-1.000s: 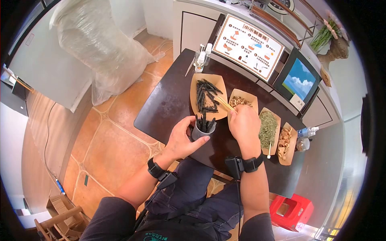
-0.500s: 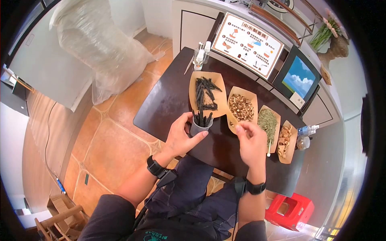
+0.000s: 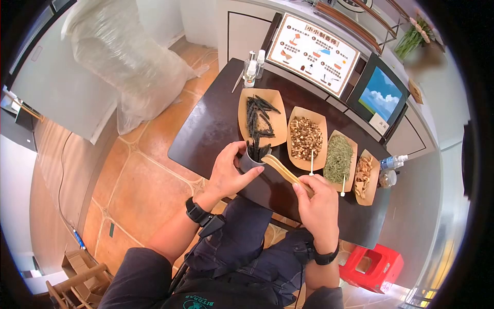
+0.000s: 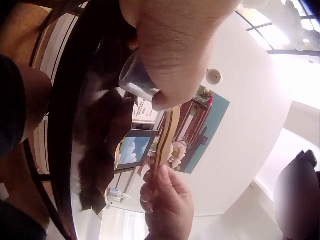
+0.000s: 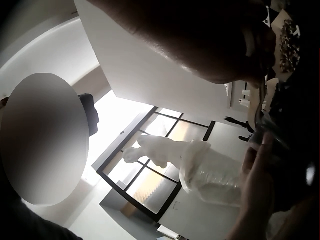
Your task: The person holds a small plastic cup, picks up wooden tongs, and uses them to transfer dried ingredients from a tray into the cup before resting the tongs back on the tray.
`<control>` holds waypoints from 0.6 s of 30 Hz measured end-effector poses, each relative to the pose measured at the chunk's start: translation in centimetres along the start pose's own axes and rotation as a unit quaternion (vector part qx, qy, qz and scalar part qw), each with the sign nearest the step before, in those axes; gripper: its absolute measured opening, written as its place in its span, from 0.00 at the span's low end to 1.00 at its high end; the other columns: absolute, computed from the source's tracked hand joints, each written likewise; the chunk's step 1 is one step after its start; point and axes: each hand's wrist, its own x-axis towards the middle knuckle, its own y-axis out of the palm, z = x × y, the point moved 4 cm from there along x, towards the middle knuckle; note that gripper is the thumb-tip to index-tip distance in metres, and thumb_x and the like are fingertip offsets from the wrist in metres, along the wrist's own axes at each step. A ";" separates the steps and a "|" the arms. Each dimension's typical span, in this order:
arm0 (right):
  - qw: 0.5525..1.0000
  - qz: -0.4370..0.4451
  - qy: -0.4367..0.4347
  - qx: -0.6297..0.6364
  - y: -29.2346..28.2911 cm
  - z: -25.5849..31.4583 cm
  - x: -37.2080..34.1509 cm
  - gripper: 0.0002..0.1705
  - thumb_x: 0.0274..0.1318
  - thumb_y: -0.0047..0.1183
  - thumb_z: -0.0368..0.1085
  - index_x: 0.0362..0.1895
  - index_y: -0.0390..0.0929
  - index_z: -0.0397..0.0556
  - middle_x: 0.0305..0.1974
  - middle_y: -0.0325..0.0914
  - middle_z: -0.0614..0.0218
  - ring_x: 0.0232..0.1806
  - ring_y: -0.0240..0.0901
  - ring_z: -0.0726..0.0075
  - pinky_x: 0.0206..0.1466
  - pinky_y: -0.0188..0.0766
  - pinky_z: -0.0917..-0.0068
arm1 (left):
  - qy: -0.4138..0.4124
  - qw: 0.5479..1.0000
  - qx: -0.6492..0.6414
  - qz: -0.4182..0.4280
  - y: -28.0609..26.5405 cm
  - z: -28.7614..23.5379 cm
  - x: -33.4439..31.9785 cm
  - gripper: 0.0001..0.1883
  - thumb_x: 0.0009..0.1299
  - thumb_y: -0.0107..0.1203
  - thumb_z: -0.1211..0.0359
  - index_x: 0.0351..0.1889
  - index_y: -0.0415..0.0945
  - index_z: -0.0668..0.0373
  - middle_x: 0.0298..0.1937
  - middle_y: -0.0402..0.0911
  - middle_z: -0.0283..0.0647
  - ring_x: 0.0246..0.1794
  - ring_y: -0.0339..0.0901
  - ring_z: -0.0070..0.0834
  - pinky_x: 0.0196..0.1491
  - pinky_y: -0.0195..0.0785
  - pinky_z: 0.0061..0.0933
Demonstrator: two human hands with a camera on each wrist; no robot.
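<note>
My left hand (image 3: 230, 170) grips a small grey cup (image 3: 248, 164) near the front of the dark table. Black, twig-like pieces (image 3: 256, 151) stand up out of the cup. Between the thumb and fingers of my right hand (image 3: 320, 210) is a pair of wooden tongs (image 3: 282, 169), its tips right at the cup's rim. In the left wrist view the tongs (image 4: 166, 136) point from the right hand (image 4: 170, 202) toward the cup (image 4: 136, 77). Just beyond the cup lies a paper tray (image 3: 280, 131) of similar black pieces.
To the right stand paper trays of brown chopped bits (image 3: 306, 138), green dried herb (image 3: 338, 159) and tan shavings (image 3: 364, 175). Small bottles (image 3: 250, 73) stand at the table's back left, others (image 3: 393, 162) at the right edge. A sign (image 3: 313, 54) and a framed picture (image 3: 380, 100) lean behind.
My right hand has moved from over the brown bits toward me, with the tongs now swung to the cup's rim. My left hand keeps its hold on the cup.
</note>
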 end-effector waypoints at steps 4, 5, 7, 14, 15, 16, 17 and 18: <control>1.000 0.008 0.030 -0.006 -0.8 0.9 0.4 0.08 0.60 0.61 0.34 0.39 0.82 0.43 0.34 0.80 0.56 0.34 0.79 0.47 0.39 0.74 0.59 | 0.009 1.000 -0.002 -0.003 -0.1 -0.2 0.0 0.30 0.58 0.74 0.60 0.55 0.74 0.64 0.39 0.79 0.37 0.35 0.74 0.24 0.37 0.68 0.24; 0.999 -0.002 0.036 0.000 -0.8 1.1 0.5 0.08 0.60 0.60 0.35 0.39 0.82 0.43 0.34 0.79 0.56 0.34 0.79 0.47 0.39 0.74 0.59 | 0.009 1.000 -0.002 -0.003 -0.1 -0.2 0.0 0.30 0.58 0.74 0.60 0.55 0.74 0.64 0.39 0.79 0.37 0.35 0.74 0.24 0.37 0.68 0.24; 0.999 -0.017 0.033 0.013 -0.4 1.4 0.5 0.08 0.60 0.61 0.35 0.39 0.82 0.43 0.34 0.79 0.56 0.34 0.79 0.47 0.39 0.74 0.59 | -0.002 1.000 0.000 0.006 -0.1 -0.2 0.0 0.30 0.58 0.74 0.60 0.54 0.75 0.64 0.39 0.79 0.37 0.35 0.74 0.24 0.38 0.68 0.24; 0.995 -0.096 -0.007 -0.032 2.0 -0.6 4.6 0.10 0.61 0.59 0.37 0.39 0.82 0.43 0.34 0.80 0.55 0.37 0.79 0.43 0.40 0.74 0.56 | -0.003 1.000 -0.017 0.013 0.0 0.0 0.0 0.31 0.57 0.73 0.60 0.55 0.75 0.64 0.38 0.79 0.36 0.34 0.72 0.23 0.38 0.67 0.24; 0.995 -0.075 0.000 -0.063 2.8 -1.0 5.5 0.11 0.61 0.59 0.39 0.36 0.82 0.42 0.34 0.80 0.52 0.39 0.79 0.42 0.42 0.74 0.54 | -0.007 1.000 -0.018 0.013 0.0 -0.1 -0.1 0.31 0.57 0.74 0.60 0.55 0.75 0.64 0.38 0.79 0.36 0.34 0.72 0.23 0.38 0.66 0.24; 0.995 -0.076 -0.001 -0.063 3.5 -1.1 6.3 0.11 0.61 0.59 0.39 0.36 0.82 0.42 0.34 0.80 0.52 0.39 0.79 0.42 0.42 0.74 0.54 | -0.011 1.000 -0.018 0.013 0.0 -0.1 -0.1 0.31 0.56 0.74 0.60 0.55 0.75 0.64 0.38 0.80 0.36 0.33 0.71 0.23 0.38 0.66 0.24; 0.994 -0.067 -0.011 -0.088 4.3 -1.2 7.2 0.12 0.61 0.59 0.39 0.35 0.82 0.42 0.34 0.80 0.52 0.39 0.79 0.41 0.42 0.74 0.53 | -0.011 1.000 -0.018 0.012 0.0 0.1 -0.2 0.31 0.56 0.74 0.60 0.55 0.75 0.64 0.38 0.80 0.36 0.33 0.71 0.23 0.38 0.66 0.24; 0.992 -0.058 -0.021 -0.113 4.8 -0.9 8.0 0.12 0.60 0.59 0.39 0.33 0.82 0.41 0.33 0.80 0.51 0.39 0.79 0.41 0.42 0.74 0.52 | -0.004 1.000 -0.012 0.007 0.0 0.3 -0.2 0.31 0.56 0.74 0.60 0.55 0.75 0.63 0.38 0.80 0.36 0.33 0.70 0.23 0.38 0.66 0.24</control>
